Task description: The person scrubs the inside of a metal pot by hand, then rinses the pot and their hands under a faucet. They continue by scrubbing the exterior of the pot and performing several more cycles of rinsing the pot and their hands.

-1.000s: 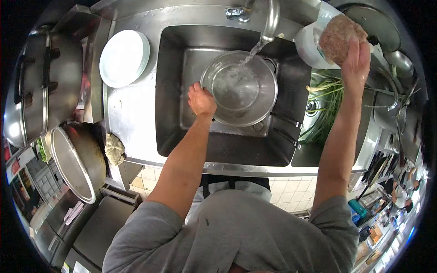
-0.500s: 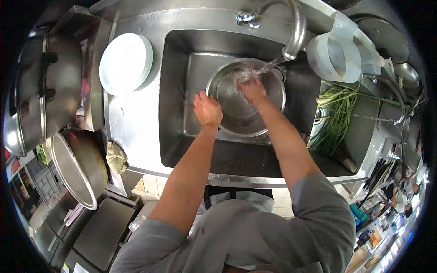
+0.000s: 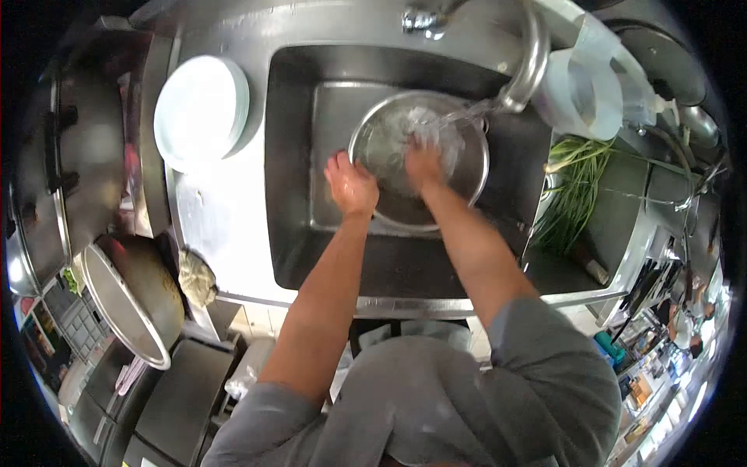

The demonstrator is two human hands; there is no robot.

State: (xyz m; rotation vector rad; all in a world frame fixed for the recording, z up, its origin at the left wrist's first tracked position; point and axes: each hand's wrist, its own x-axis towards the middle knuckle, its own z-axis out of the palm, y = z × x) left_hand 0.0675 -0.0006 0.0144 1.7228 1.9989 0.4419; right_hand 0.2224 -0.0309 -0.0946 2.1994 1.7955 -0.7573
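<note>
A round metal bowl (image 3: 389, 210) holding water stands in the sink (image 3: 405, 268). Water runs into it from the curved faucet (image 3: 534, 58). My left hand (image 3: 352, 185) is at the bowl's left rim, fingers wrapped over the edge. My right hand (image 3: 424, 163) is inside the bowl, in the splashing water under the stream; its fingers are blurred by motion and water, and whether they hold anything cannot be made out.
White plates (image 3: 201, 113) are stacked on the left counter. A cloth (image 3: 197, 278) hangs at the counter's front edge. Clear plastic containers (image 3: 580, 97) stand right of the faucet, and green onions (image 3: 576, 187) lie in the right sink. A large pot (image 3: 128, 296) leans at the left.
My right hand has moved a little left and down within the bowl, and the water splashes wider. My left hand stays at the rim. The whole view has shifted slightly.
</note>
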